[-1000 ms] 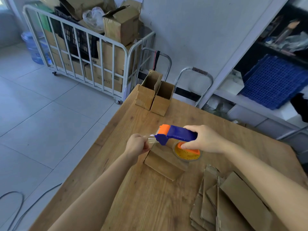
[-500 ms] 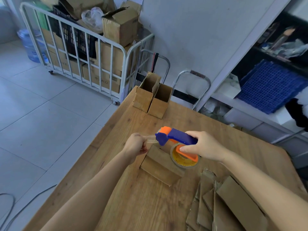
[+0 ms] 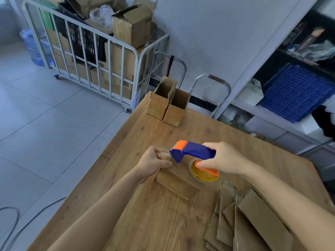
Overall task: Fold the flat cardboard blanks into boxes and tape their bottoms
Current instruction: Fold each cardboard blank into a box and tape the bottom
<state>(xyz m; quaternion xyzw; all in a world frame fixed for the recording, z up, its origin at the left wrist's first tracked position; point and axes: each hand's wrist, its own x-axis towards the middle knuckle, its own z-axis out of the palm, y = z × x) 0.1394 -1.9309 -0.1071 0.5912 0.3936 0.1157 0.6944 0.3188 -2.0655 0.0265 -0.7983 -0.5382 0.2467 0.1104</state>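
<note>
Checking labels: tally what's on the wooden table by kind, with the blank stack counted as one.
Upright boxes: 2
Box being taped: 1
Tape dispenser: 1
Stack of flat blanks: 1 (sheets can't be counted)
Total: 5

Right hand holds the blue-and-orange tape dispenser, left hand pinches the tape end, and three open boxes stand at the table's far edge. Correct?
Not quite. The head view shows two open boxes at the far edge of the table, not three. The right hand does hold the tape dispenser and the left hand pinches the tape end.
</note>
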